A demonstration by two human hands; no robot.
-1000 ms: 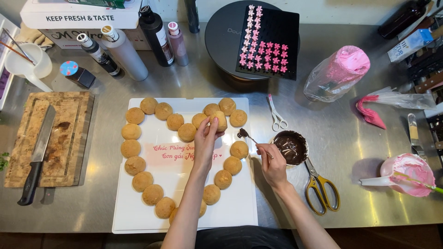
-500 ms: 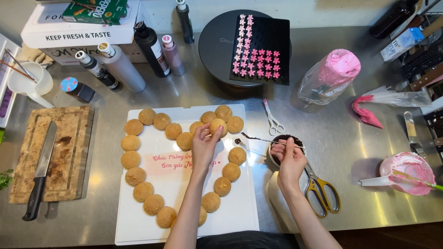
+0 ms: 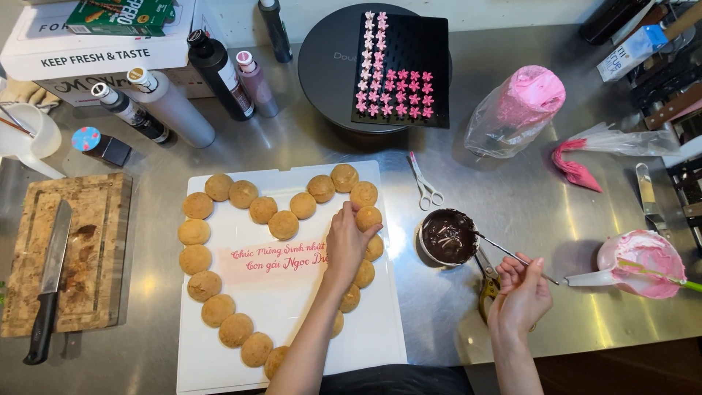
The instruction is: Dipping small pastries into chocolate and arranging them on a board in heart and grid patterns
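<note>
Here the left hand (image 3: pixel 347 245) pinches a puff (image 3: pixel 368 217) on the right side of the heart on the white board (image 3: pixel 292 333). The right hand (image 3: pixel 521 292) grips a thin stick (image 3: pixel 512 257), its long axis slanting up-left into the chocolate bowl (image 3: pixel 447 236), just right of the board's edge.

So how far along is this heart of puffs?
Done: round golden puffs ring the white board in a heart. In hand: left hand grips one puff; right hand dips a thin tool in the chocolate bowl. Left: puffs look bare.
</note>
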